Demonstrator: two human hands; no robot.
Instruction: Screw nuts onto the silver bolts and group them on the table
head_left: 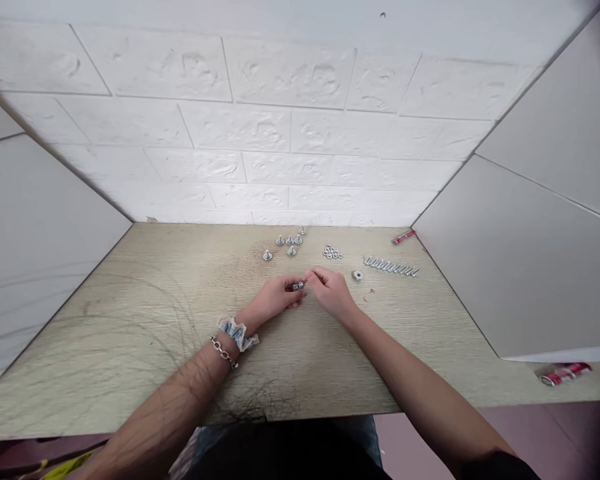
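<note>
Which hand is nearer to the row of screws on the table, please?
The right hand. It is to the left of the row of screws and slightly nearer the person, not touching it. The left hand is farther left, beyond the right hand.

Work nook: white brick-pattern wall (260, 127), grey-white side panels, wood-grain tabletop (440, 333).
Back wall in staggered, embossed blocks with grooved joints, topped by a smooth pale band (280, 20) bearing one small reddish-brown mark (383, 14); a small chipped patch (151, 219) at its foot, left. Left panel (40, 227), plain, one dark seam near the top; right panel (545, 233), plain, one slanting pale seam, dark line along its corner with the wall. Tabletop pale yellowish-beige, fine streaked grain, brown speckling (255, 260) toward the rear. Floor (555, 427) pinkish, visible below the front edge at right. Light soft, diffuse, whitish.
</note>
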